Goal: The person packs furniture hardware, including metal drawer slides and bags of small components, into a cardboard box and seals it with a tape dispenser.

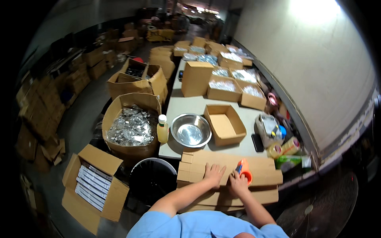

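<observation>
Head view: left hand point(214, 173) lies flat on the cardboard point(230, 168) at the table's point(190, 105) near edge, right hand point(238, 183) clamped on the tape gun point(243, 169); an unpinned sheet could slide, skewing tape.

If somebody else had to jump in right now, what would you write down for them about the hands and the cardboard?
Left hand: flat on the folded cardboard box, pressing it down, holding nothing.
Right hand: gripping an orange tape dispenser set against the cardboard.
The box lies flat at the near table edge, on more flat cardboard.
Behind it: a steel bowl, an open empty box, a yellow bottle, tape rolls.
Done: box laid flat, dispenser placed. I see no tape on it yet, and it is not yet opened up.
</observation>
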Action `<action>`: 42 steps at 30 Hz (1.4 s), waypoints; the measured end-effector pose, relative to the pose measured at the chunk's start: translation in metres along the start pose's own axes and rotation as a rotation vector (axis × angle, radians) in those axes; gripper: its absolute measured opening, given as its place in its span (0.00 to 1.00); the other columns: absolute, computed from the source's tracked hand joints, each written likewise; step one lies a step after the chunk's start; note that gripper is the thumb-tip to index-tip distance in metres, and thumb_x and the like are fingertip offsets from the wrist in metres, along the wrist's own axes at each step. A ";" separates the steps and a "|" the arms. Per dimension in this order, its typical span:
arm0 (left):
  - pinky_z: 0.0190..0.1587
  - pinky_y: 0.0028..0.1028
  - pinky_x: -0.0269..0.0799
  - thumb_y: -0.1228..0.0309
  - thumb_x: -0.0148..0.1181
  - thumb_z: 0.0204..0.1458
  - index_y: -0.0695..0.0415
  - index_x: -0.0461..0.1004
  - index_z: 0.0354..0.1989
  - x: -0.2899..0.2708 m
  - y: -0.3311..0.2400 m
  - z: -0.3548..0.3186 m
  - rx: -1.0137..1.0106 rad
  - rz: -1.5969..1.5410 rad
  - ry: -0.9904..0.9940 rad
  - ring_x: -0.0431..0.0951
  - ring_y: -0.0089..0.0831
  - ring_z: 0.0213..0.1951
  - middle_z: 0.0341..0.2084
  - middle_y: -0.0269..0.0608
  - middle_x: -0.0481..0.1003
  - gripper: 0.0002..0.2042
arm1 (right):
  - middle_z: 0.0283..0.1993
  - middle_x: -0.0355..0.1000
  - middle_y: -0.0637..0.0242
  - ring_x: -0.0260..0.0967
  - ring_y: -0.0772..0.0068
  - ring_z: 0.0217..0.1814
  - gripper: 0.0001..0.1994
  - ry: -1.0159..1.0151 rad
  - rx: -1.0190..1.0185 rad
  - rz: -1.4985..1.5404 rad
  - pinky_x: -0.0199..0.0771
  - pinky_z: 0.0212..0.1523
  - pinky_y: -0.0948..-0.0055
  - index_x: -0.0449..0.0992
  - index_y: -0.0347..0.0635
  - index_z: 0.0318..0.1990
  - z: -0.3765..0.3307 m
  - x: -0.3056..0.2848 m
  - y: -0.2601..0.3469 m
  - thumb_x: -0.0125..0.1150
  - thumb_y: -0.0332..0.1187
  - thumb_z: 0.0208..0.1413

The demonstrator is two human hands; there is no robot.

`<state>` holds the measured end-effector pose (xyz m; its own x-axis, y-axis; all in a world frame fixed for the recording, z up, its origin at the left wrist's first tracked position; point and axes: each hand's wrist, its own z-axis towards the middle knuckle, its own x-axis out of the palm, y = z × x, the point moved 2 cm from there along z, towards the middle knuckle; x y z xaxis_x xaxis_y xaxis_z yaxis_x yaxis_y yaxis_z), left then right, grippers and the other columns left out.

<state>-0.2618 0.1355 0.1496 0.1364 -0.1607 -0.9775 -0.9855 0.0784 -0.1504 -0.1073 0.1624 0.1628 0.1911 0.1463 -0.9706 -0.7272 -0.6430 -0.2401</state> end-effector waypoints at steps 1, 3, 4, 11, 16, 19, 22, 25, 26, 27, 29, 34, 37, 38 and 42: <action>0.59 0.60 0.45 0.54 0.70 0.33 0.49 0.45 0.67 0.010 -0.003 -0.007 -0.016 0.048 -0.108 0.54 0.45 0.62 0.60 0.49 0.55 0.52 | 0.62 0.57 0.66 0.60 0.48 0.54 0.27 0.041 0.006 0.048 0.66 0.45 0.54 0.71 0.51 0.51 -0.001 -0.021 0.005 0.65 0.46 0.41; 0.59 0.57 0.46 0.62 0.62 0.42 0.50 0.53 0.64 0.038 -0.005 -0.019 -0.069 0.088 -0.375 0.52 0.46 0.64 0.63 0.50 0.53 0.38 | 0.61 0.59 0.62 0.58 0.48 0.56 0.29 0.052 0.022 0.098 0.58 0.54 0.53 0.69 0.50 0.53 0.001 -0.053 0.007 0.65 0.48 0.42; 0.59 0.56 0.47 0.65 0.60 0.42 0.51 0.56 0.62 0.042 -0.005 -0.030 -0.060 0.074 -0.424 0.52 0.46 0.64 0.62 0.51 0.53 0.35 | 0.61 0.59 0.62 0.58 0.48 0.56 0.29 0.035 -0.013 0.091 0.58 0.54 0.53 0.69 0.50 0.53 0.013 -0.055 0.000 0.65 0.48 0.42; 0.57 0.47 0.51 0.72 0.60 0.39 0.62 0.54 0.57 0.086 0.009 -0.101 -0.780 -0.499 -1.251 0.59 0.48 0.55 0.49 0.55 0.60 0.34 | 0.59 0.62 0.51 0.61 0.52 0.58 0.31 0.189 -0.667 0.641 0.59 0.59 0.59 0.60 0.49 0.62 0.145 -0.020 0.010 0.60 0.45 0.52; 0.58 0.43 0.55 0.64 0.67 0.40 0.63 0.49 0.58 0.070 0.007 -0.047 -0.980 -1.010 -1.372 0.59 0.52 0.55 0.52 0.59 0.59 0.40 | 0.64 0.57 0.61 0.57 0.70 0.61 0.27 0.805 -1.019 1.096 0.58 0.59 0.71 0.55 0.47 0.66 0.175 0.011 0.101 0.53 0.35 0.59; 0.54 0.42 0.61 0.64 0.69 0.37 0.61 0.54 0.55 0.073 0.013 -0.036 -1.185 -0.957 -1.448 0.64 0.52 0.53 0.49 0.58 0.63 0.38 | 0.62 0.59 0.66 0.58 0.76 0.58 0.24 0.992 -0.980 1.189 0.60 0.57 0.75 0.59 0.45 0.64 0.178 0.002 0.135 0.53 0.31 0.59; 0.51 0.40 0.64 0.65 0.70 0.35 0.59 0.61 0.50 0.074 0.021 -0.037 -1.304 -1.046 -1.492 0.68 0.51 0.48 0.44 0.53 0.67 0.32 | 0.50 0.69 0.71 0.64 0.80 0.49 0.17 1.090 -0.819 1.305 0.66 0.49 0.78 0.71 0.41 0.54 0.186 0.022 0.145 0.56 0.27 0.56; 0.52 0.39 0.63 0.65 0.71 0.33 0.58 0.64 0.47 0.079 0.033 -0.039 -1.360 -0.867 -1.504 0.64 0.49 0.51 0.47 0.53 0.65 0.30 | 0.37 0.74 0.68 0.69 0.76 0.36 0.15 0.850 -0.797 1.141 0.71 0.38 0.73 0.76 0.37 0.43 0.191 0.026 0.150 0.60 0.38 0.53; 0.53 0.39 0.62 0.65 0.71 0.33 0.58 0.66 0.45 0.072 0.034 -0.040 -1.423 -0.888 -1.450 0.62 0.48 0.52 0.48 0.53 0.64 0.29 | 0.33 0.76 0.65 0.71 0.73 0.32 0.18 0.638 -0.883 0.950 0.72 0.35 0.71 0.78 0.36 0.39 0.196 0.025 0.149 0.60 0.44 0.51; 0.54 0.41 0.59 0.59 0.70 0.32 0.57 0.71 0.41 0.075 0.034 -0.042 -1.515 -0.632 -1.358 0.60 0.48 0.53 0.50 0.54 0.62 0.25 | 0.29 0.75 0.60 0.71 0.73 0.32 0.19 0.602 -0.840 0.860 0.71 0.35 0.70 0.78 0.34 0.34 0.196 0.020 0.152 0.59 0.45 0.50; 0.59 0.44 0.52 0.49 0.63 0.38 0.56 0.79 0.35 0.053 0.029 -0.055 -1.600 -0.707 -1.034 0.55 0.46 0.58 0.54 0.50 0.60 0.23 | 0.23 0.72 0.52 0.72 0.63 0.28 0.21 0.465 -0.819 0.732 0.70 0.34 0.64 0.78 0.32 0.25 0.200 0.018 0.151 0.57 0.47 0.48; 0.60 0.47 0.44 0.47 0.59 0.42 0.55 0.81 0.27 0.058 0.038 -0.070 -1.549 -0.752 -0.851 0.52 0.44 0.60 0.50 0.43 0.65 0.21 | 0.30 0.73 0.46 0.72 0.46 0.36 0.21 0.338 -0.885 0.717 0.70 0.40 0.57 0.77 0.32 0.27 0.191 0.020 0.161 0.53 0.46 0.54; 0.53 0.43 0.57 0.54 0.64 0.41 0.57 0.77 0.31 0.038 0.035 -0.069 -1.407 -0.713 -0.928 0.63 0.41 0.52 0.40 0.42 0.69 0.18 | 0.37 0.73 0.49 0.70 0.49 0.41 0.17 0.373 -0.818 0.866 0.68 0.43 0.58 0.73 0.37 0.41 0.197 0.027 0.144 0.57 0.43 0.52; 0.53 0.43 0.57 0.54 0.64 0.41 0.57 0.77 0.31 0.042 0.036 -0.064 -1.400 -0.715 -0.924 0.63 0.41 0.52 0.40 0.42 0.69 0.18 | 0.37 0.73 0.49 0.70 0.49 0.41 0.17 0.373 -0.810 0.867 0.68 0.43 0.58 0.73 0.37 0.41 0.196 0.028 0.135 0.57 0.43 0.52; 0.34 0.34 0.71 0.64 0.67 0.38 0.57 0.70 0.40 0.060 0.047 -0.071 -1.323 -0.941 -1.198 0.76 0.39 0.29 0.23 0.42 0.74 0.20 | 0.39 0.73 0.52 0.70 0.52 0.43 0.22 0.087 -0.738 0.690 0.69 0.41 0.58 0.65 0.45 0.50 0.147 -0.053 0.083 0.58 0.47 0.52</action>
<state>-0.3075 0.0597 0.0938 -0.0121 0.9391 -0.3435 0.0422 -0.3427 -0.9385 -0.2750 0.2120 0.1916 -0.0481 -0.4692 -0.8818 -0.1134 -0.8745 0.4715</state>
